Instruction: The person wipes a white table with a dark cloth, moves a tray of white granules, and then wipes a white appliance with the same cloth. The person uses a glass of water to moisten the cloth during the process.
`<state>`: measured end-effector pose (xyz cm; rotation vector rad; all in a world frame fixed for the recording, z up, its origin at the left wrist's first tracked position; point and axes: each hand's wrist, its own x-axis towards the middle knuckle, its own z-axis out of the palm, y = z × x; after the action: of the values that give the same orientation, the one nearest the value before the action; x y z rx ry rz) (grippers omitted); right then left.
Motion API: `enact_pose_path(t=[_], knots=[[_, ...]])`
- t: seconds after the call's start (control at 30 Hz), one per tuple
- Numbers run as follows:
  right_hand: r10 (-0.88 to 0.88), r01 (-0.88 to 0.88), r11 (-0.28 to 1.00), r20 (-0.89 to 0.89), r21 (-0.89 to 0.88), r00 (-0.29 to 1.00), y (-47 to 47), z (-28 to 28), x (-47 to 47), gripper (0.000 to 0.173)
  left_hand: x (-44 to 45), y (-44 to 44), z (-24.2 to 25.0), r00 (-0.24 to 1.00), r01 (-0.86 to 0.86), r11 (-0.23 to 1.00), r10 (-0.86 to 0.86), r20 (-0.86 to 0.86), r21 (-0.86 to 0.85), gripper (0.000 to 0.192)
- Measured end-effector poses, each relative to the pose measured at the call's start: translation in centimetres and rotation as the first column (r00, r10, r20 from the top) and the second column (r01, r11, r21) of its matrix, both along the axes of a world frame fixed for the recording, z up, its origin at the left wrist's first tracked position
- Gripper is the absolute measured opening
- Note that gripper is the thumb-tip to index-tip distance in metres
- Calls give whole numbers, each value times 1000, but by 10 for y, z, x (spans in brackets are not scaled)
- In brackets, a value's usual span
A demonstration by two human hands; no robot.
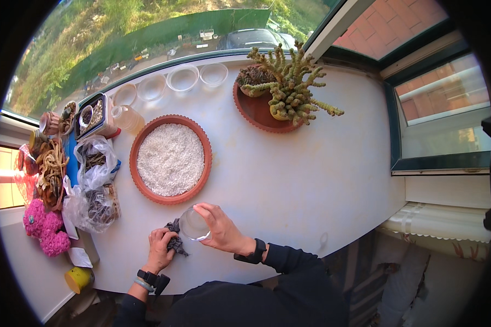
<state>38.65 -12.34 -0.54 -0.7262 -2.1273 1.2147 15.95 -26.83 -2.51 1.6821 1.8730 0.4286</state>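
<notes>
My right hand (220,228) grips a round clear container (193,224) by its side, thumb below and fingers at the upper rim. Bunched under the fingers of my left hand (160,249) is a dark grey cloth (176,244), just left of the container. Beyond both hands stands a round terracotta-coloured saucer (206,163) with a scalloped rim. White granules (171,159) fill it. Along the window sill edge, several clear round containers (183,78) stand in a row.
A succulent (294,90) with thick knobbly stems stands in another terracotta-coloured saucer (251,112). At left are a plastic bottle (127,118), a tray of pebbles (94,114), plastic bags (96,204) of dried matter, a pink flower-covered figure (47,229) and a yellow pot (78,280). Windows border the white tabletop (302,180).
</notes>
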Motion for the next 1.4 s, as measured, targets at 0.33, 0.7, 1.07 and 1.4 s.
enact_pose_path(t=[0.33, 0.7, 1.07, 1.4], knots=[[1, -2, 1000, 23, 28, 1000, -4, -1, 1, 91, 7, 6, 8, 995, 37, 999, -38, 96, 8, 62], [-1, -7, 991, 56, 130, 998, -8, -7, 3, 90, -29, -80, -9, 980, -197, 973, 196, 20, 118, 72], [-107, 101, 972, 17, 213, 994, -18, -15, -10, 90, 6, -68, -25, 958, 280, 957, -274, -82, 77, 84], [-231, 209, 929, 38, 304, 972, -27, -8, -29, 93, -92, -81, -44, 985, -89, 987, 107, -138, 131, 83]])
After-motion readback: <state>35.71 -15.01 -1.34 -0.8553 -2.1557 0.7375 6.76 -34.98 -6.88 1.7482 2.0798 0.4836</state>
